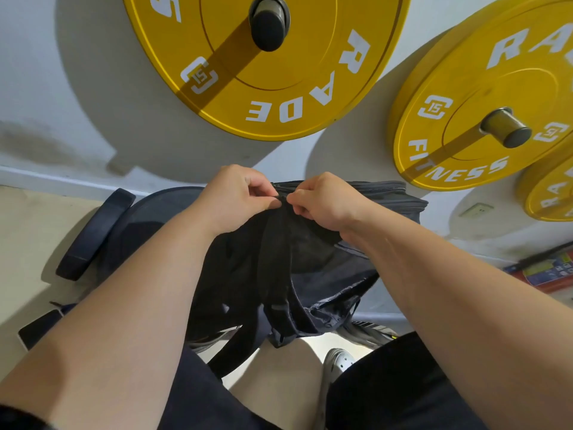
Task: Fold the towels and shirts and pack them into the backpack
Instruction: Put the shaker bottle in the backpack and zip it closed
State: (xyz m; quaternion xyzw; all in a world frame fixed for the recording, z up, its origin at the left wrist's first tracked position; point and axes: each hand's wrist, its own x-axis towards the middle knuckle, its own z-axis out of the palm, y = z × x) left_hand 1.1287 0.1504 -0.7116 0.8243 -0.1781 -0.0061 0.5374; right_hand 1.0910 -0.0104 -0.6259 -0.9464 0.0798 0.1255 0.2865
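A dark backpack (313,274) is seen low in the middle of the view, in front of the person's knees and close to the white wall (62,88). Its long axis runs from the top edge, which points away toward the wall, down toward the person's legs. Its strap side is turned toward the camera, and the shoulder straps (276,259) hang along that axis. The top edge is pinched by both hands at nearly the same spot. The thumb and curled fingers of the left hand (235,197) are pressed together on a small dark part there, and the right hand (325,203) pinches just beside it. Whether that part is a zip pull or a loop cannot be told. A yellow weight plate (266,72) and a second yellow plate (483,97) are hung on wall pegs above. Dark plates (96,234) are leaned at the left, and a pale shoe (338,361) is seen below the backpack.
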